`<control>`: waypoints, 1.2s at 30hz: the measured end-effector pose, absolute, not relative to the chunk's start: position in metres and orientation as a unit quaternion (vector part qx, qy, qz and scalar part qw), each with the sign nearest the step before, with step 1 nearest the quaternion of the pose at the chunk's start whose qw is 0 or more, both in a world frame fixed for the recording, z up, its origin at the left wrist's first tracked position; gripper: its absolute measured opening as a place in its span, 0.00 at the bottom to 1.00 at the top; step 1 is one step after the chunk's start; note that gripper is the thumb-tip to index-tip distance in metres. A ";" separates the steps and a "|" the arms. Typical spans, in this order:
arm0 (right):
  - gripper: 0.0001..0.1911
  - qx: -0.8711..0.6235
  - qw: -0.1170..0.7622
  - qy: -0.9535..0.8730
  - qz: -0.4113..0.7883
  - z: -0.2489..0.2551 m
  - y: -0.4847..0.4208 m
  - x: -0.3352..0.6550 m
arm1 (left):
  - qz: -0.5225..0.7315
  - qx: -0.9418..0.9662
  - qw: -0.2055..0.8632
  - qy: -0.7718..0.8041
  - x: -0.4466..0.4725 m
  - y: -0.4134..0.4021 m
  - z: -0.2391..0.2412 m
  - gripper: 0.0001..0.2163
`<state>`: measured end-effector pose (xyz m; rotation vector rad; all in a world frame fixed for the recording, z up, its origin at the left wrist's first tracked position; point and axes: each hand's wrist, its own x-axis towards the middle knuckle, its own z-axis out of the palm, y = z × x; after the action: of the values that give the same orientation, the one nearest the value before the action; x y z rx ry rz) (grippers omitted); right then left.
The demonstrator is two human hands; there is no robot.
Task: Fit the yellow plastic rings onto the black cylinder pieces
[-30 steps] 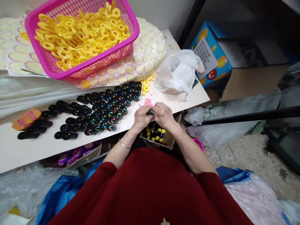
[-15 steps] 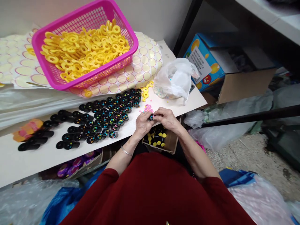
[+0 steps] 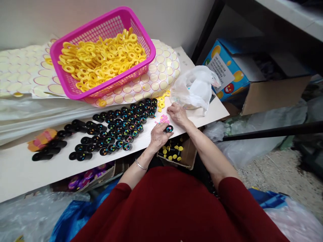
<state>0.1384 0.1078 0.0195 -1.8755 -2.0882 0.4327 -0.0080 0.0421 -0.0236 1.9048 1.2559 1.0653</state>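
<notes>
My left hand is wrapped around a small black tube, its open mouth facing up with coloured beads inside. On the tabletop just beyond it lies a loose pile of tiny pink pieces. My right hand rests over the table to the right of that pile, fingers bent and drawn together; whatever is between the fingertips is too small to make out. Several yellow ring pieces lie just past my right fingertips. Many black tubes filled with coloured bits stand in rows on the left, with others lying on their sides.
A pink basket full of yellow ring pieces sits on sheets of round labels. To the right are a white plastic bag and a blue carton. Below the table edge, a cardboard box holds black tubes with yellow caps.
My right hand has left the black tube and moved up and away to beside the pink pieces. My left hand keeps the tube, its mouth now in plain view. The camera view has shifted slightly.
</notes>
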 end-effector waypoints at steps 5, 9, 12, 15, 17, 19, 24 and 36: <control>0.15 -0.635 0.121 -0.752 0.126 0.016 0.106 0.141 | 0.400 0.717 0.306 0.482 -0.008 0.042 -0.023 0.15; 0.14 -0.645 0.132 -0.743 0.121 0.012 0.095 0.149 | 0.397 0.718 0.311 0.479 -0.008 0.043 -0.024 0.15; 0.13 -0.643 0.144 -0.742 0.128 0.013 0.089 0.153 | 0.400 0.717 0.314 0.477 -0.008 0.042 -0.024 0.16; 0.11 -0.629 0.150 -0.747 0.152 0.018 0.093 0.151 | 0.400 0.714 0.321 0.477 -0.008 0.042 -0.022 0.16; 0.11 -0.627 0.146 -0.748 0.159 0.023 0.102 0.146 | 0.397 0.713 0.322 0.479 -0.009 0.042 -0.022 0.16; 0.12 -0.636 0.143 -0.744 0.150 0.028 0.113 0.139 | 0.398 0.713 0.321 0.480 -0.009 0.043 -0.022 0.16; 0.17 -0.658 0.116 -0.729 0.149 0.037 0.132 0.118 | 0.410 0.709 0.320 0.476 -0.011 0.044 -0.024 0.14; 0.12 -0.668 0.311 -0.633 0.238 0.045 0.128 0.118 | 0.414 0.706 0.325 0.475 -0.008 0.045 -0.022 0.13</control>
<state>0.1180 0.1284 0.0452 -1.7626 -1.6717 0.6271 -0.0083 0.0455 -0.0218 1.8500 1.2443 1.0851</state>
